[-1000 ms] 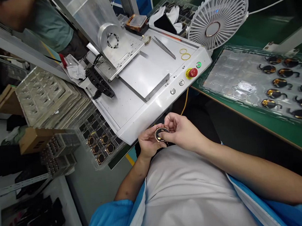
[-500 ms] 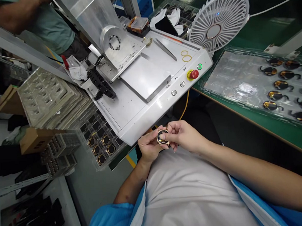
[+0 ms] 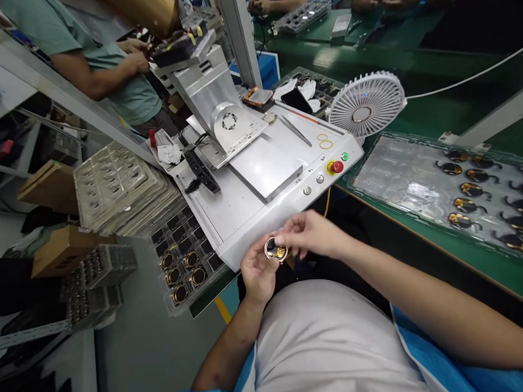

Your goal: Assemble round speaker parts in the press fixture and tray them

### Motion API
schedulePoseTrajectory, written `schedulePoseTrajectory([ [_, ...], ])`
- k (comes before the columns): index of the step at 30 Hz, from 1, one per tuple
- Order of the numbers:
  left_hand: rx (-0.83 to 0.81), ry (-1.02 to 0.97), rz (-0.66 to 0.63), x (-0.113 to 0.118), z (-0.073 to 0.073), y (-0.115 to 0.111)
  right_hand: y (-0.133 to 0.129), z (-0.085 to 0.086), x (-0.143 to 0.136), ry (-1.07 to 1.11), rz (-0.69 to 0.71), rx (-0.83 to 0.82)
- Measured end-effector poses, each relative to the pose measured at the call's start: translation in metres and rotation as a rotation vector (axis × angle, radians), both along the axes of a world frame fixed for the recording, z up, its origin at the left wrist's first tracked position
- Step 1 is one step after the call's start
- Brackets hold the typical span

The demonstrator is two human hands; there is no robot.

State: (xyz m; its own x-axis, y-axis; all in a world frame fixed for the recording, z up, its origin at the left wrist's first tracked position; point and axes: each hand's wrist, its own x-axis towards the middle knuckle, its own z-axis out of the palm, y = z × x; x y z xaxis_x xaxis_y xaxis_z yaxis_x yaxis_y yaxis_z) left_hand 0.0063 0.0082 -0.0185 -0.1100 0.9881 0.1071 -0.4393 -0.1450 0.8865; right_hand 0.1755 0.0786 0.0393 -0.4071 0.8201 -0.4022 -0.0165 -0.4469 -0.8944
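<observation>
A round watch-like part (image 3: pixel 276 250) with a gold rim and a dark inside is held over my lap, in front of the white machine (image 3: pixel 246 243). My left hand (image 3: pixel 258 269) is wrapped round its left and lower edge. The thumb and fingers of my right hand (image 3: pixel 304 234) are pressed together at its upper right edge; whether they pinch anything small is hidden. To the left, several similar gold-rimmed parts sit in a clear tray (image 3: pixel 171 304). Tweezers (image 3: pixel 297 131) and yellow rings (image 3: pixel 325 143) lie on the machine top.
A fan (image 3: pixel 362 113) stands behind the machine's right corner. On the green bench at right is a tray (image 3: pixel 394 161) of dark and gold parts. Stacked trays (image 3: pixel 113 185) rise at left. A person (image 3: pixel 127 92) stands beyond the machine; other people's hands show at the top.
The view has tilted up, showing more of the background. My right thumb has moved off the middle of the round part to its upper edge, baring more of its gold and dark inside.
</observation>
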Motion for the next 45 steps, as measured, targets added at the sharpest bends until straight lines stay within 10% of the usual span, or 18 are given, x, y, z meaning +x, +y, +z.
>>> schedulePoseTrajectory([
  [4, -0.028, 0.031, -0.153, -0.005, 0.019, 0.006, 0.063, 0.015, 0.022, -0.158, -0.474, 0.114],
  [8, 0.073, 0.202, -0.146, -0.005, 0.023, 0.010, 0.094, 0.023, 0.033, -0.140, -0.541, 0.182],
  [20, 0.157, 0.589, 0.022, 0.010, 0.025, 0.010, -0.020, 0.020, 0.018, -0.087, 0.010, 0.175],
  [36, 0.183, 0.601, -0.012, 0.019, 0.014, 0.005, -0.033, -0.004, 0.018, 0.058, -0.060, 0.003],
  [40, 0.253, 0.720, -0.137, 0.017, 0.008, 0.005, -0.048, -0.012, 0.071, -0.112, -0.296, 0.093],
  [45, 0.273, 0.765, -0.185, 0.004, 0.011, 0.009, -0.099, -0.006, 0.212, -1.245, -0.810, 0.343],
])
